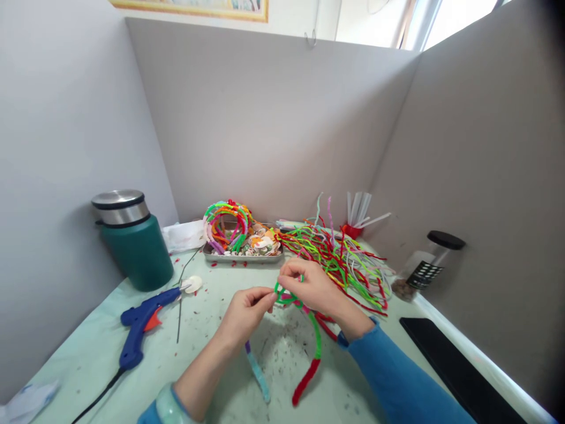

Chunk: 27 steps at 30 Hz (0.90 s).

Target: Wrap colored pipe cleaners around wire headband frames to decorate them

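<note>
Over the middle of the table, my left hand [245,315] pinches green pipe cleaner [285,297] bent into small loops. My right hand [309,285] grips the same green piece from the other side, thumb and fingers closed. Below my hands hangs a curved band wrapped in fuzzy pipe cleaner. One end of this band [306,380] is red and green; the other is light blue and purple. Its middle is partly hidden behind my hands, where a bit of pink shows. More red pipe cleaner lies under my right wrist.
At left are a blue glue gun [143,324], a white disc [192,285] and a green flask [132,241]. Behind sits a metal tray [242,258] with colourful wrapped bands. Loose pipe cleaners [353,265], glue sticks [359,206], a jar [424,268] and a black strip [454,365] are at right.
</note>
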Each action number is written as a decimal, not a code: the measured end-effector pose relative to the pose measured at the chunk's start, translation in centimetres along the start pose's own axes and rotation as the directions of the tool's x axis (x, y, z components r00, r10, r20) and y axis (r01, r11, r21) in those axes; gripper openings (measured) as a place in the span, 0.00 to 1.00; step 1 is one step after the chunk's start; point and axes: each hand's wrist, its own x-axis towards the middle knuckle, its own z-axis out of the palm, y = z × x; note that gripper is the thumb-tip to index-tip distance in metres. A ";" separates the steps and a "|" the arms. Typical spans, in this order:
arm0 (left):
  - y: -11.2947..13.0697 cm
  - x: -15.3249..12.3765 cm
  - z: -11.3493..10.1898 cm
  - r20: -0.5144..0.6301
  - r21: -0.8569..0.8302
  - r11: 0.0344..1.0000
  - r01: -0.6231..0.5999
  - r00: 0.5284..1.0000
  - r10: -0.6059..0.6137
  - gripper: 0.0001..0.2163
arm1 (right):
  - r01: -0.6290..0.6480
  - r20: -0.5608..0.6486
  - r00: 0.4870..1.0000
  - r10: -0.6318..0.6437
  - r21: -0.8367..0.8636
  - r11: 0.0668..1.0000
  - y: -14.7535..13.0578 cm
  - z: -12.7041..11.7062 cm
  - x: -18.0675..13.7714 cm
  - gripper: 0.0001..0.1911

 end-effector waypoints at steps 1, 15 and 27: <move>0.0 0.0 0.1 -0.013 0.024 0.999 -0.021 1.000 0.022 0.14 | -0.022 -0.035 0.999 0.021 -0.013 1.000 -0.2 0.4 -0.1 0.09; 0.6 -0.4 -0.5 0.160 -0.085 0.988 0.131 0.980 -0.116 0.17 | -0.022 0.416 0.906 -0.083 0.240 0.971 -0.5 -3.7 -0.5 0.15; 0.5 -0.3 0.2 0.127 -0.113 0.982 0.150 0.983 -0.135 0.13 | -0.022 0.267 0.963 0.039 -0.067 0.998 -0.9 -1.6 -0.5 0.04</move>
